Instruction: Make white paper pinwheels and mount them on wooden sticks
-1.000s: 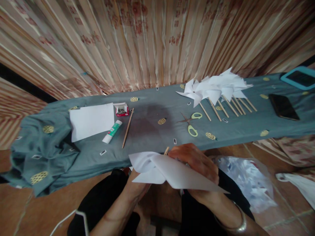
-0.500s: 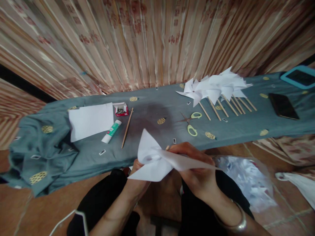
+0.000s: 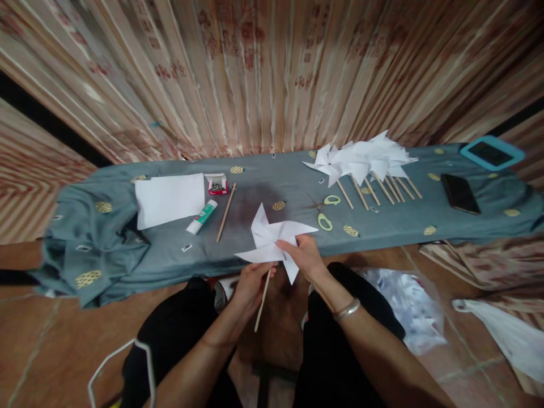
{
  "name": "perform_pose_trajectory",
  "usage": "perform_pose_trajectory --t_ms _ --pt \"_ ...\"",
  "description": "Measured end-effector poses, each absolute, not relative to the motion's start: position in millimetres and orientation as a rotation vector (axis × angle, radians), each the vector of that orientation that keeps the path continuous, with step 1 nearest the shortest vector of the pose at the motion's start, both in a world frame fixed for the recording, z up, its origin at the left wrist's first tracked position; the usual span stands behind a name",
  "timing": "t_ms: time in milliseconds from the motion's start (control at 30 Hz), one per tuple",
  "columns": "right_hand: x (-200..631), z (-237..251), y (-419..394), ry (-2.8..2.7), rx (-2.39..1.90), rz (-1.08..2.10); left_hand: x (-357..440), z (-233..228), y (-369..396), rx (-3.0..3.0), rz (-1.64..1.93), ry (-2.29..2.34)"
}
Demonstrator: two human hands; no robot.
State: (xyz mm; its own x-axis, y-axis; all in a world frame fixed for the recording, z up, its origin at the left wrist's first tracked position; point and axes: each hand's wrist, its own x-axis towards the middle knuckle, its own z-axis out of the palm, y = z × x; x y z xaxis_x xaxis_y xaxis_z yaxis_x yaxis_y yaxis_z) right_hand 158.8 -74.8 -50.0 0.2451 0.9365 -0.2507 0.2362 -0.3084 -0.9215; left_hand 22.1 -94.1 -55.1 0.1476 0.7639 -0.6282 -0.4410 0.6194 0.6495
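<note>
While the left hand (image 3: pixel 250 281) pinches the top of the wooden stick (image 3: pixel 263 299) so it hangs steady, the right hand (image 3: pixel 302 256) closes its fingertips on the hub of the white paper pinwheel (image 3: pixel 273 242), just above that grip, apparently seating the centre; beyond both grips lie scissors (image 3: pixel 323 209) and finished pinwheels (image 3: pixel 361 160) on the grey cloth (image 3: pixel 263 190)

The paper pinwheel (image 3: pixel 273 241), earlier crumpled low between the hands, now stands opened out and raised, its stick (image 3: pixel 263 299) hanging free below.
</note>
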Motion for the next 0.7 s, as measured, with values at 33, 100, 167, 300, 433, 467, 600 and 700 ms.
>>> perform_pose_trajectory --t_ms 33,100,167,300,433,467,600,700 --pt "159 -51 -73 -1.126 -1.755 1.088 22 -57 -94 0.335 0.895 1.118" --pt "158 -49 -70 -1.205 -1.831 1.046 22 -59 -94 0.31 0.9 1.115" --pt "158 -44 -67 -1.283 -1.912 0.998 23 -60 -94 0.287 0.902 1.112" --pt "157 -31 -62 -1.42 -2.061 0.905 23 -59 -94 0.255 0.906 1.094" --pt "154 -21 -56 -1.521 -2.172 0.835 22 -60 -94 0.246 0.9 1.061" --pt "153 -20 -55 -1.541 -2.196 0.82 22 -60 -94 0.243 0.9 1.053" --pt "153 -16 -52 -1.597 -2.271 0.779 23 -63 -93 0.222 0.91 1.041" --pt "155 -14 -50 -1.621 -2.29 0.787 24 -63 -93 0.206 0.915 1.04"
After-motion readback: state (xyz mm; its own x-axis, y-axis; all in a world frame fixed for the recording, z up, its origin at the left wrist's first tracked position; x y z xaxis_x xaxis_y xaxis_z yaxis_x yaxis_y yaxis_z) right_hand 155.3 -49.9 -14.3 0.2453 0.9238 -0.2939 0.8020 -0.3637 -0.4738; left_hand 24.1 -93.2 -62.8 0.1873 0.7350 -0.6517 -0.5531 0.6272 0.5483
